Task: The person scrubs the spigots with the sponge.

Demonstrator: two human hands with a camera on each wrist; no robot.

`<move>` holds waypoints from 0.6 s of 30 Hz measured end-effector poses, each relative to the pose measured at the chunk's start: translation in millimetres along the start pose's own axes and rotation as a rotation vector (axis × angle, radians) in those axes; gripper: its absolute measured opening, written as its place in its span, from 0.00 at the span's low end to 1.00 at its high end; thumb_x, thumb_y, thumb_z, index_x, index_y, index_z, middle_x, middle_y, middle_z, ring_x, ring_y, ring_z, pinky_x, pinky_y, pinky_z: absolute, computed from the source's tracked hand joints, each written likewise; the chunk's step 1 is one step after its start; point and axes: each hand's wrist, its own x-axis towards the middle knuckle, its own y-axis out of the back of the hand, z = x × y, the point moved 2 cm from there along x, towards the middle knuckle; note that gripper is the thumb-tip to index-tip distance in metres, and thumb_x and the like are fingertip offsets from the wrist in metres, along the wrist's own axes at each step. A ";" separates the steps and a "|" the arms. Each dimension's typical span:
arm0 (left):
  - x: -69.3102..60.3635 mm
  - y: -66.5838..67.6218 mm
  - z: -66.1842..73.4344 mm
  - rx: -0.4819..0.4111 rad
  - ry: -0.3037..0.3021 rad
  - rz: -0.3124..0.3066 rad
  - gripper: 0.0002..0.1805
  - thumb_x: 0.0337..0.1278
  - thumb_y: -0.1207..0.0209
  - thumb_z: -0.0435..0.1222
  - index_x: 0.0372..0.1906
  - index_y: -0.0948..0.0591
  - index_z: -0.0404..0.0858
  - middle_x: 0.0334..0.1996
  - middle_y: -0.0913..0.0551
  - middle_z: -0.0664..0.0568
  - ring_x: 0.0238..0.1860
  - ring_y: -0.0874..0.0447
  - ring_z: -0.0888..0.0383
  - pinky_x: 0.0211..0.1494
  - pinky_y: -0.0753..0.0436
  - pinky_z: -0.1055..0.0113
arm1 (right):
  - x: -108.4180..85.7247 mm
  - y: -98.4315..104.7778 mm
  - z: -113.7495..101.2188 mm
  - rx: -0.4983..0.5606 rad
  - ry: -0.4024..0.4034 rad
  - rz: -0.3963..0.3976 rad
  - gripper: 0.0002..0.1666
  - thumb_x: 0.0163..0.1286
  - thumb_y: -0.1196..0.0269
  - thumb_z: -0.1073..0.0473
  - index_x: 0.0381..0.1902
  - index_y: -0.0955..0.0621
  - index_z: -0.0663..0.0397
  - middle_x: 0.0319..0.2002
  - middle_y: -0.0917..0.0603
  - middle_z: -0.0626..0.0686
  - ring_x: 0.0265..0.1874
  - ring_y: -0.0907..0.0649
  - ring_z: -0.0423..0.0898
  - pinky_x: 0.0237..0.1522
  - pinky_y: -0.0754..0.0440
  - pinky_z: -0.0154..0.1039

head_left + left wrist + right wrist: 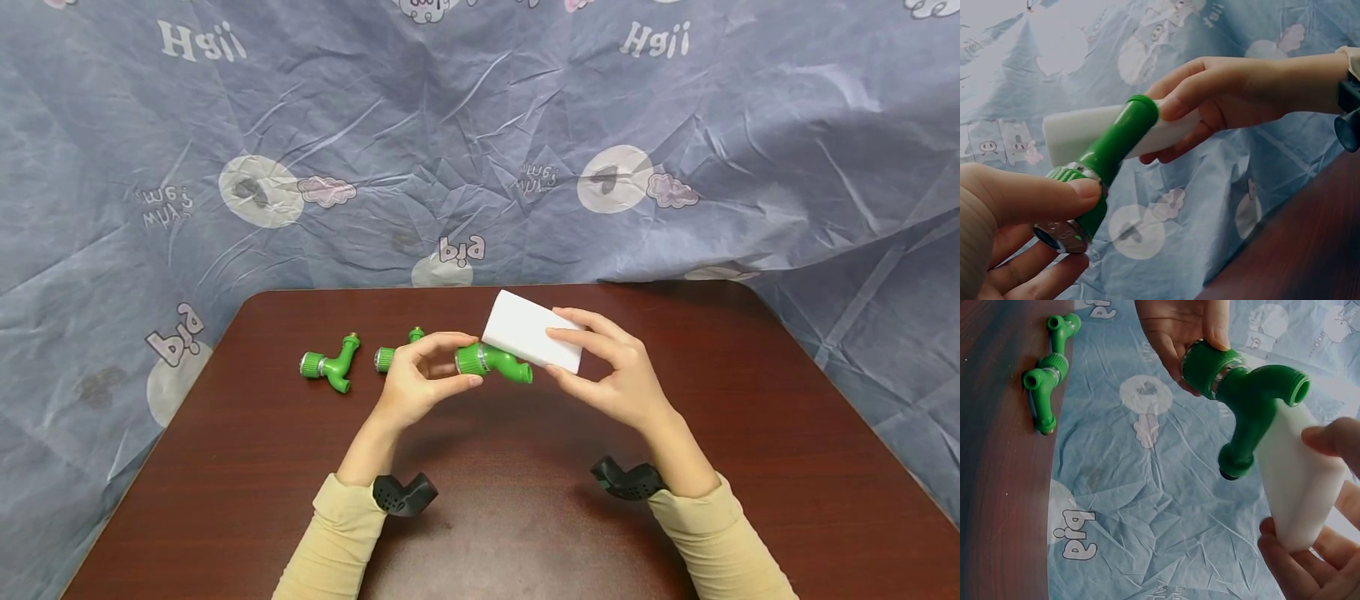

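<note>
My left hand (412, 375) pinches a green tap (504, 363) by its ribbed knob, thumb on one side and fingers on the other. The tap is held up off the table, its spout pointing right. A white rectangular block, sponge-like (525, 330), is gripped by my right hand (618, 371) between thumb and fingers. In the right wrist view the block (1300, 481) lies right behind the tap (1241, 406); whether they touch I cannot tell. The left wrist view shows the tap (1116, 144) crossing in front of the block.
Two more green taps lie on the dark red-brown table (487, 533): one tap (333, 365) at the left, another tap (385, 358) partly hidden behind my left hand. A grey-blue printed cloth (450, 125) hangs behind the table. Black wrist cameras sit on both forearms.
</note>
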 end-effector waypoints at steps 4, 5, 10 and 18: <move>1.1 1.5 0.1 0.010 0.007 0.053 0.25 0.36 0.33 0.17 0.48 0.21 0.25 0.44 0.18 0.43 0.35 0.16 0.54 0.40 0.16 0.57 | 0.4 3.1 0.6 0.003 -0.017 -0.007 0.20 0.40 0.32 0.77 0.36 0.17 0.71 0.44 0.20 0.70 0.41 0.20 0.61 0.48 0.26 0.28; 1.2 2.1 0.1 0.015 0.007 0.064 0.25 0.36 0.33 0.17 0.48 0.21 0.25 0.44 0.18 0.43 0.35 0.16 0.54 0.40 0.16 0.58 | 0.6 4.0 0.7 -0.005 -0.023 -0.005 0.20 0.40 0.32 0.77 0.36 0.17 0.71 0.44 0.20 0.70 0.41 0.20 0.61 0.48 0.26 0.28; 1.4 5.6 1.9 0.039 -0.007 0.116 0.25 0.36 0.33 0.16 0.48 0.21 0.24 0.45 0.19 0.41 0.37 0.16 0.56 0.40 0.16 0.59 | 0.8 8.1 2.0 -0.021 -0.051 0.004 0.19 0.40 0.32 0.77 0.36 0.17 0.71 0.44 0.20 0.69 0.40 0.20 0.61 0.48 0.26 0.28; 1.8 3.9 14.7 0.099 -0.031 0.140 0.24 0.37 0.33 0.17 0.47 0.21 0.24 0.43 0.18 0.36 0.35 0.17 0.56 0.39 0.16 0.62 | 0.9 9.6 1.2 -0.002 -0.033 0.055 0.19 0.40 0.32 0.77 0.36 0.18 0.72 0.44 0.20 0.71 0.42 0.20 0.61 0.49 0.26 0.30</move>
